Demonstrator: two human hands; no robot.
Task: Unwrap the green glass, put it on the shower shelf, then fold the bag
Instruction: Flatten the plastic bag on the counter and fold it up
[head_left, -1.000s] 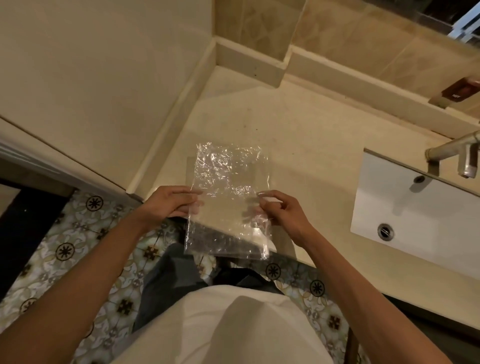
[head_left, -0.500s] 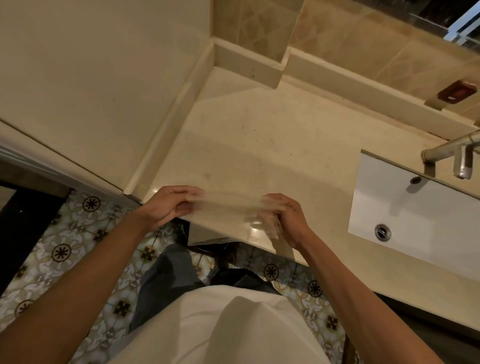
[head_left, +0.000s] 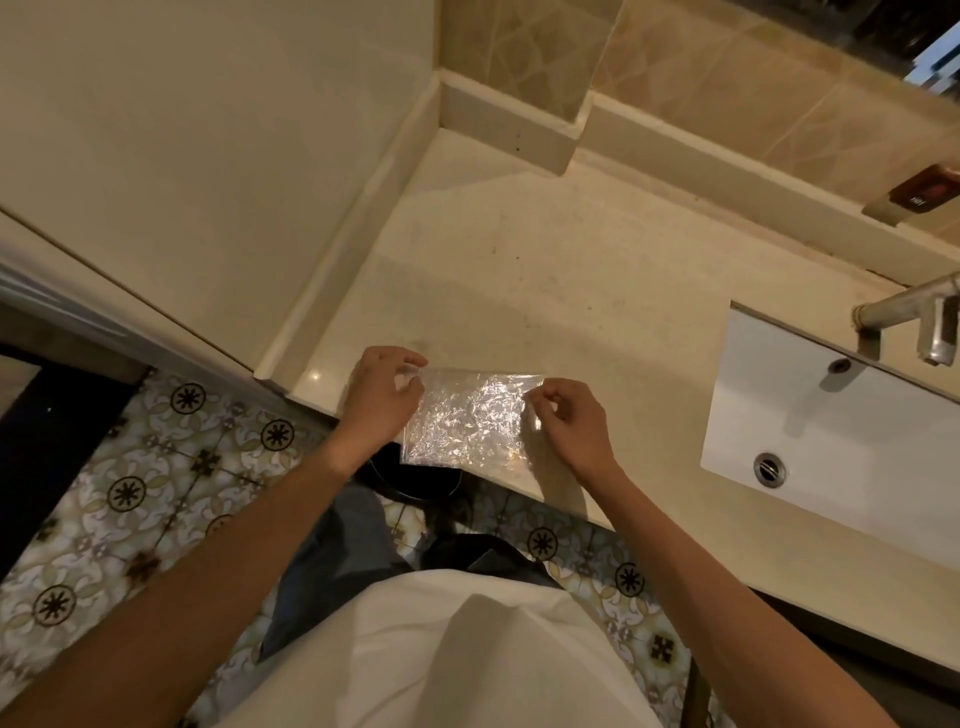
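Over at nine o'clock there's only patterned floor tile (head_left: 124, 488) and the pale wall. Coming inward, the person's left hand (head_left: 382, 397) pinches the left edge of the clear crinkled bag (head_left: 467, 421) between thumb and fingertips. The bag lies across the front lip of the stone counter (head_left: 545, 270), roughly dead centre, and looks doubled over into a short wide rectangle, though with plastic this clear I can't be sure how many layers there are. At its three o'clock side the right hand (head_left: 569, 423) pinches the other edge the same way, fingers curled in tight. Further out at three sit the white sink (head_left: 831, 431) and its tap (head_left: 914, 317). The green glass is nowhere in view, so I'd judge it's already shelved and the folding is underway. Next wants a crease pressed flat, then another fold, with both edges matched
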